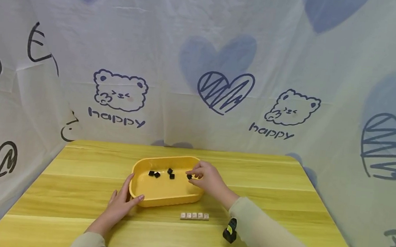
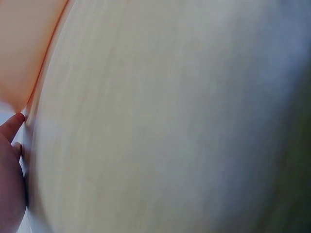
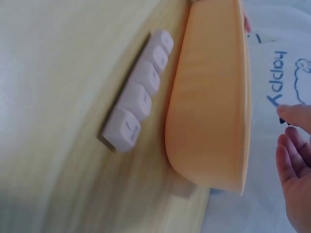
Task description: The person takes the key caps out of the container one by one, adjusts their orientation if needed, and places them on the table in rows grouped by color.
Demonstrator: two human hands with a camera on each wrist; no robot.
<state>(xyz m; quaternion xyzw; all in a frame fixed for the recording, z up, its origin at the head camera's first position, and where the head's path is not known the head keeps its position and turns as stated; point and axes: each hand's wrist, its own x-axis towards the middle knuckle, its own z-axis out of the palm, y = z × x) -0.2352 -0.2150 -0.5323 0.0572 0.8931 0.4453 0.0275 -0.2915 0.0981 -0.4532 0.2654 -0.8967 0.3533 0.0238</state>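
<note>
A yellow plastic tray point(image 1: 161, 200) sits on the table with several small black block-like pieces point(image 1: 157, 175) scattered inside. My left hand point(image 1: 120, 205) rests against its near left corner, thumb at the front rim and fingers spread along the left wall. In the left wrist view only part of that hand point(image 2: 10, 179) shows beside the tray's wall point(image 2: 24, 48). Above the tray's right end, my right hand point(image 1: 209, 178) pinches one small black piece point(image 3: 282, 120) between thumb and fingertips. Its exact kind is too small to tell.
A short row of white keycaps point(image 1: 194, 216) with dark legends lies on the wooden table point(image 1: 266, 192), in front of the tray. Printed white cloth point(image 1: 171, 109) hangs behind and at both sides. Each wrist carries a black strap device point(image 1: 230, 230).
</note>
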